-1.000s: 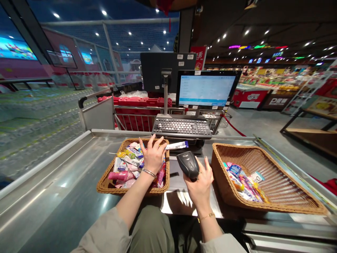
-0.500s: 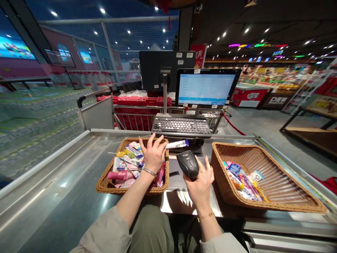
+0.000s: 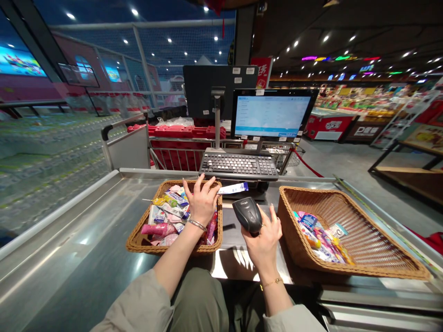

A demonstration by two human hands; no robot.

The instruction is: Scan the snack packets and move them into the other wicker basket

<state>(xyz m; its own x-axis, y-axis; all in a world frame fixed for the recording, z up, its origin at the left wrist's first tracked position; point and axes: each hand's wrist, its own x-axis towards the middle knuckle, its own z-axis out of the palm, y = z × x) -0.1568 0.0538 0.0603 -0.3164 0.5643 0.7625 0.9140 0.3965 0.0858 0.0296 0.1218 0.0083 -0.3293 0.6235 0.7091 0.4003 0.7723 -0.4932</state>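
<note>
My left hand (image 3: pixel 201 203) is over the left wicker basket (image 3: pixel 138 240), pinching one end of a slim white-and-blue candy packet (image 3: pixel 233 188) that sticks out to the right past the basket's rim. Several wrapped sweets (image 3: pixel 161 229) fill that basket, partly covered by my hand and forearm. In my right hand (image 3: pixel 265 240) is a black barcode scanner (image 3: pixel 247 216), its head pointing up and left, just below the packet. The scanner's handle is mostly hidden by my fingers. On the right a larger wicker basket (image 3: pixel 374 230) holds more wrapped sweets (image 3: pixel 320 237) at its left end.
A keyboard (image 3: pixel 238 165) stands behind the metal counter (image 3: pixel 86 240), below a lit monitor (image 3: pixel 272 115). The back of a second screen (image 3: pixel 200 97) rises beside it. Beyond are a shopping cart (image 3: pixel 180 152) and, to the left, stacked bottle packs (image 3: pixel 51 152).
</note>
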